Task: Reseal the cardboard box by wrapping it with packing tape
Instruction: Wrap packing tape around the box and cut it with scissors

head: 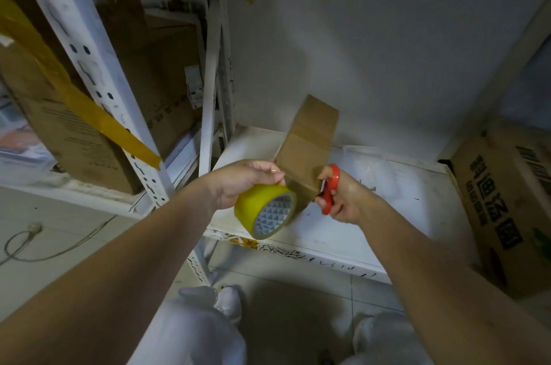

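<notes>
A small brown cardboard box (310, 141) lies on a low white shelf (372, 215), its near end toward me. My left hand (247, 179) grips a yellow roll of packing tape (262, 209) just left of the box's near end. A short strip of tape (304, 188) runs from the roll onto that end. My right hand (343, 200) holds red-handled scissors (329, 185) at the box's near right corner, fingers through the loops. The blades are hidden behind the tape and box.
A white metal rack (98, 75) at left holds larger cardboard boxes (71, 138) with yellow tape. Another printed carton (507, 206) stands at right. A cable (44, 245) lies on the tiled floor at lower left. My white-clad knees (208, 329) are below.
</notes>
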Motion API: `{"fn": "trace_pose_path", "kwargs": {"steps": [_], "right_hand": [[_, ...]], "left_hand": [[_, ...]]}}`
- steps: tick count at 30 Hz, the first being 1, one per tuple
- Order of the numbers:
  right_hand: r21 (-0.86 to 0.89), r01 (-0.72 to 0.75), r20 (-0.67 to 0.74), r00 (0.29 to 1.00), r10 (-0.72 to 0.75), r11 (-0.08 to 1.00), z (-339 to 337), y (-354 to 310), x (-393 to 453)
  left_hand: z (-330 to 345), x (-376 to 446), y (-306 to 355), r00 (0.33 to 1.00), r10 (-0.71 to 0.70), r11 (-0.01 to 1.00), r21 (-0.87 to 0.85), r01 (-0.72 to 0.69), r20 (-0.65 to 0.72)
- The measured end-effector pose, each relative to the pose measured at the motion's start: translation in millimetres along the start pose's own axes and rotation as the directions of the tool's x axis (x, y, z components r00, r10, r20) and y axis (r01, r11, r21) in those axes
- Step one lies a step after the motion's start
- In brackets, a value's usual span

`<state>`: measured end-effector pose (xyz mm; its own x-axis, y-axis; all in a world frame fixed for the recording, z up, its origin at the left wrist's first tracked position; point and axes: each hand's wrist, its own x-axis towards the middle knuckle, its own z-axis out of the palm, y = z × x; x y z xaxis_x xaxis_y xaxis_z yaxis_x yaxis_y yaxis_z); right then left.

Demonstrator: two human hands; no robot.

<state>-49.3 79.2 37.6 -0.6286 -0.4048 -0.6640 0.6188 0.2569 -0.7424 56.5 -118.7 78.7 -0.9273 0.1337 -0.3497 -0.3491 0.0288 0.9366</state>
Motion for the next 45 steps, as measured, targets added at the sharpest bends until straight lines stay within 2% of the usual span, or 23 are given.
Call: {"fn": "trace_pose_path", "kwargs": {"steps": [2, 5, 10, 15, 19, 21, 23, 26, 27, 30, 33, 39, 45], "right_hand": [[0.087, -0.032, 0.020, 0.999, 0.030, 0.996, 8.3, 13.6, 0.9], [0.184, -0.082, 0.025, 0.997, 0.079, 0.979, 10.4, 36.5, 6.5], [0.186, -0.107, -0.024, 0.993, 0.114, 0.977, 16.4, 59.5, 11.9], [0.141, -0.132, -0.028, 0.990, 0.137, 0.981, 25.1, 62.6, 16.0], [0.219, -0.093, -0.035, 0.994, 0.103, 0.971, 31.1, 60.3, -3.2], [0.219, -0.072, -0.083, 0.992, 0.092, 0.973, 23.3, 59.9, 0.1], [0.164, -0.035, -0.235, 0.969, 0.074, 0.986, 13.3, 57.0, 12.2], [0.011, 0.081, -0.414, 0.908, -0.069, 0.997, 5.1, 51.3, 25.2], [-0.061, 0.117, -0.434, 0.891, -0.132, 0.991, 4.9, 48.5, 27.3], [-0.253, 0.196, -0.387, 0.877, -0.285, 0.947, 13.2, 39.3, 25.0], [-0.360, 0.177, -0.299, 0.908, -0.293, 0.916, 23.7, 38.3, 19.9], [-0.304, 0.089, -0.300, 0.936, -0.184, 0.948, 34.3, 47.2, 11.9], [-0.325, 0.069, -0.203, 0.969, -0.140, 0.943, 65.9, 53.3, 15.4]], "left_hand": [[1.3, -3.4, 3.9, 1.000, 0.017, 0.999, 0.037, -0.017, 0.015], [17.0, -6.2, 6.8, 1.000, 0.005, 0.977, 0.212, -0.009, 0.019], [40.9, -7.1, -3.9, 0.998, -0.041, 0.896, 0.444, 0.017, 0.045], [47.1, -5.8, -18.0, 0.998, -0.061, 0.870, 0.490, 0.050, 0.005], [52.3, 0.8, -33.9, 0.998, -0.067, 0.842, 0.537, 0.048, 0.016], [53.7, 3.9, -42.1, 0.996, -0.088, 0.833, 0.549, 0.063, 0.020], [53.1, 4.7, -47.9, 0.997, -0.083, 0.850, 0.522, 0.067, 0.007], [50.1, 1.7, -50.0, 0.998, -0.047, 0.881, 0.469, 0.060, -0.039], [48.3, 0.4, -49.6, 0.998, -0.035, 0.888, 0.456, 0.058, -0.058], [39.3, -6.2, -52.9, 0.992, 0.021, 0.903, 0.429, 0.035, -0.125], [25.5, -14.5, -62.1, 0.980, 0.043, 0.897, 0.440, 0.048, -0.195], [3.3, -25.1, -72.8, 0.973, 0.000, 0.860, 0.496, 0.117, -0.229], [-13.1, -32.4, -63.1, 0.945, -0.024, 0.864, 0.469, 0.184, -0.327]]}}
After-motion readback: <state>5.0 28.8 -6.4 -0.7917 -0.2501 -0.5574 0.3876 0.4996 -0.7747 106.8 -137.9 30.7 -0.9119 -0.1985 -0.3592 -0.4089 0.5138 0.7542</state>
